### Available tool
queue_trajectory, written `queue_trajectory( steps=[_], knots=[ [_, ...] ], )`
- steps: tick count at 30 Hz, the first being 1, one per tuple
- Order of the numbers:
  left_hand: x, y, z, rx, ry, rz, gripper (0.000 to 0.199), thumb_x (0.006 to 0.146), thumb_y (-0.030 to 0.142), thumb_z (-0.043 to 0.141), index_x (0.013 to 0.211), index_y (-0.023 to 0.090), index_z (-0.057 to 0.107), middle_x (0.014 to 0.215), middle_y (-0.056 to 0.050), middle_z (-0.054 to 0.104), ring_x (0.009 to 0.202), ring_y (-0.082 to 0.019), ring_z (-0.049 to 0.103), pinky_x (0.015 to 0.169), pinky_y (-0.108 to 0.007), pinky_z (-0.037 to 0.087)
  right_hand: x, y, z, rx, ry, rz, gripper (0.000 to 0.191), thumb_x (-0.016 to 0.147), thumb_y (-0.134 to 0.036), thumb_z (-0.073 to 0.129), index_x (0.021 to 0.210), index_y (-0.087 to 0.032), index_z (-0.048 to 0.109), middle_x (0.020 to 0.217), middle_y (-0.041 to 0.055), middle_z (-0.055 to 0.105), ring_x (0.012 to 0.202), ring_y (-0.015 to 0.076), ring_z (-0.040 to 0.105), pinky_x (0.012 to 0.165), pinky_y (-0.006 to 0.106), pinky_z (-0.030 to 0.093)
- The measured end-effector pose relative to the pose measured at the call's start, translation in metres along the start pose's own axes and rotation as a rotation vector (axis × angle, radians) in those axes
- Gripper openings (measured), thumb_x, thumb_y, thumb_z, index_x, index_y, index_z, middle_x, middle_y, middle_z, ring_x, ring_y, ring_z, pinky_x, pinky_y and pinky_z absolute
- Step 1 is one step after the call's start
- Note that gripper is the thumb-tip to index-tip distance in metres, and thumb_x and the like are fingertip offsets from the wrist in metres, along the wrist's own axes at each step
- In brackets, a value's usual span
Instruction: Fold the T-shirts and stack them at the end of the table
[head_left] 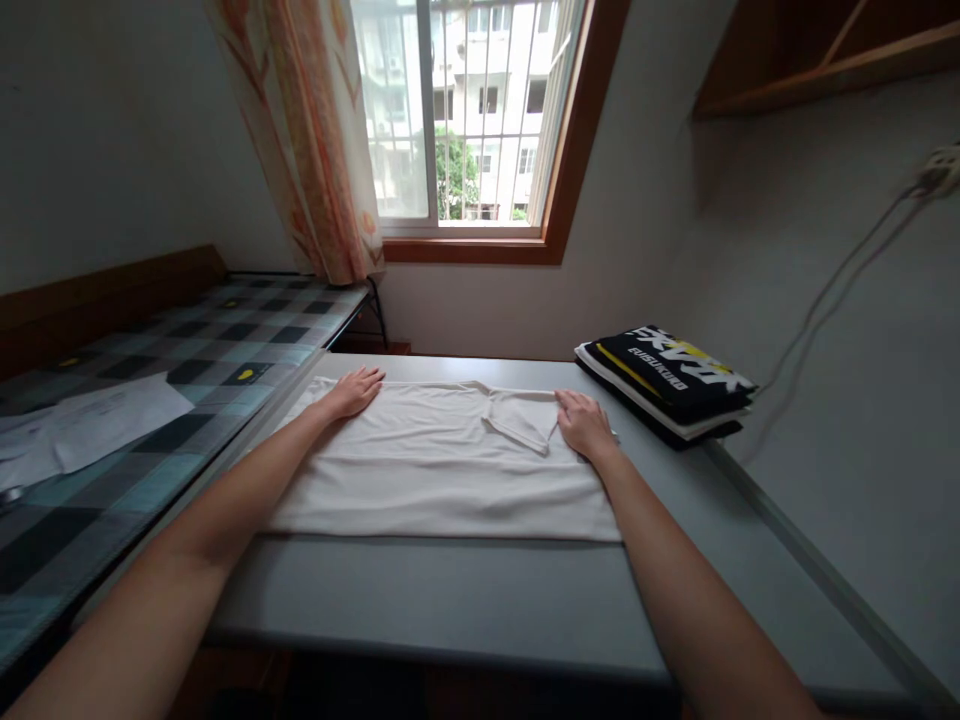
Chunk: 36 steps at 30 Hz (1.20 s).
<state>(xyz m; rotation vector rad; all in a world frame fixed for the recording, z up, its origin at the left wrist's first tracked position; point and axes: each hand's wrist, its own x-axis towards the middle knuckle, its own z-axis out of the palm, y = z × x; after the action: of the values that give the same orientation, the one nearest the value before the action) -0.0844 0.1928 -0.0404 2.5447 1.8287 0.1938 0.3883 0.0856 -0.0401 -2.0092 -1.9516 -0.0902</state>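
Observation:
A white T-shirt (442,495) lies folded lengthwise into a long rectangle on the grey table. Near its far left corner my left hand (352,392) rests flat, fingers stretched out on the cloth. My right hand (585,422) is on the far right part of the shirt, palm down, its fingers slightly bent at the far edge. Between the hands, closer to the right one, a sleeve (521,418) lies folded back over the shirt as a loose flap. Part of the shirt's right end is hidden under my right hand and forearm.
A stack of folded dark and white clothes (660,380) sits at the table's (450,590) back right, near the wall. To the left is a bed with a checked cover (247,330), papers (97,425) lying on it. A curtain (315,140) hangs beside the window (487,120).

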Motion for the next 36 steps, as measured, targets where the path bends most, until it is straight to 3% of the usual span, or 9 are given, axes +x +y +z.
queue_trajectory(
  steps=[6,11,14,17,21,25,28,32,36],
  knots=[
    [-0.020,-0.047,-0.004,-0.038,0.164,-0.002,0.047,0.092,0.034,0.035,0.127,0.018,0.062,0.136,-0.010,0.059,0.127,-0.023,0.051,0.108,-0.039,0.037,0.003,-0.002,0.001,-0.026,0.092,0.008,0.042,0.091,-0.023,0.043,0.129,-0.020,0.060,0.134,0.0079,0.061,0.119,0.0278,0.050,0.100,0.041,0.034],
    [-0.026,-0.050,-0.015,-0.029,0.241,-0.020,0.039,0.087,0.039,0.046,0.108,0.018,0.071,0.113,-0.012,0.069,0.109,-0.028,0.060,0.097,-0.040,0.043,0.022,-0.008,-0.007,-0.086,0.036,-0.095,0.037,0.095,-0.026,0.040,0.117,-0.021,0.069,0.120,0.0094,0.069,0.110,0.0296,0.052,0.093,0.044,0.032],
    [-0.026,-0.049,-0.023,-0.048,0.240,-0.018,0.035,0.083,0.039,0.052,0.103,0.020,0.072,0.100,-0.009,0.073,0.102,-0.027,0.062,0.092,-0.038,0.044,0.037,-0.010,-0.012,-0.128,-0.017,-0.090,0.036,0.091,-0.023,0.046,0.117,-0.023,0.070,0.112,0.0106,0.071,0.106,0.0307,0.053,0.088,0.043,0.032],
    [-0.024,-0.050,-0.028,-0.074,0.218,-0.015,0.027,0.077,0.035,0.056,0.092,0.023,0.074,0.093,-0.007,0.074,0.096,-0.026,0.063,0.086,-0.036,0.044,0.048,-0.009,-0.014,-0.150,-0.073,-0.069,0.029,0.085,-0.021,0.053,0.103,-0.024,0.076,0.105,0.0113,0.072,0.101,0.0305,0.053,0.081,0.041,0.033],
    [-0.022,-0.054,-0.036,-0.099,0.212,-0.002,0.016,0.069,0.028,0.059,0.075,0.022,0.072,0.089,-0.006,0.073,0.086,-0.023,0.064,0.076,-0.032,0.046,0.049,-0.008,-0.018,-0.128,-0.027,-0.062,0.020,0.082,-0.022,0.057,0.088,-0.023,0.076,0.099,0.0104,0.071,0.095,0.0287,0.053,0.078,0.040,0.032],
    [-0.037,-0.055,-0.051,-0.183,0.304,0.062,0.017,0.074,0.029,0.055,0.079,0.022,0.070,0.090,-0.005,0.072,0.083,-0.021,0.065,0.076,-0.031,0.047,0.030,-0.009,-0.032,-0.042,0.189,-0.139,0.019,0.086,-0.024,0.054,0.087,-0.022,0.073,0.097,0.0086,0.070,0.095,0.0268,0.052,0.081,0.039,0.029],
    [-0.070,-0.055,-0.062,-0.131,0.369,0.162,0.022,0.082,0.032,0.051,0.083,0.021,0.069,0.089,-0.005,0.072,0.082,-0.020,0.065,0.082,-0.033,0.046,0.000,-0.004,-0.044,-0.006,0.370,-0.281,0.019,0.089,-0.025,0.052,0.087,-0.021,0.071,0.095,0.0080,0.069,0.096,0.0254,0.052,0.083,0.039,0.027],
    [-0.124,-0.057,-0.065,0.048,0.337,0.285,0.024,0.087,0.031,0.048,0.083,0.023,0.070,0.087,-0.005,0.071,0.083,-0.021,0.063,0.087,-0.037,0.041,-0.043,0.011,-0.046,-0.042,0.340,-0.446,0.014,0.086,-0.020,0.055,0.083,-0.021,0.068,0.088,0.0064,0.068,0.093,0.0235,0.053,0.088,0.038,0.027],
    [-0.156,-0.059,-0.055,0.110,0.273,0.215,0.020,0.085,0.029,0.051,0.082,0.023,0.070,0.090,-0.007,0.071,0.088,-0.025,0.062,0.085,-0.038,0.041,-0.060,0.022,-0.037,-0.048,0.284,-0.462,0.011,0.082,-0.015,0.056,0.081,-0.020,0.066,0.088,0.0054,0.069,0.094,0.0225,0.055,0.087,0.036,0.029]
  ],
)
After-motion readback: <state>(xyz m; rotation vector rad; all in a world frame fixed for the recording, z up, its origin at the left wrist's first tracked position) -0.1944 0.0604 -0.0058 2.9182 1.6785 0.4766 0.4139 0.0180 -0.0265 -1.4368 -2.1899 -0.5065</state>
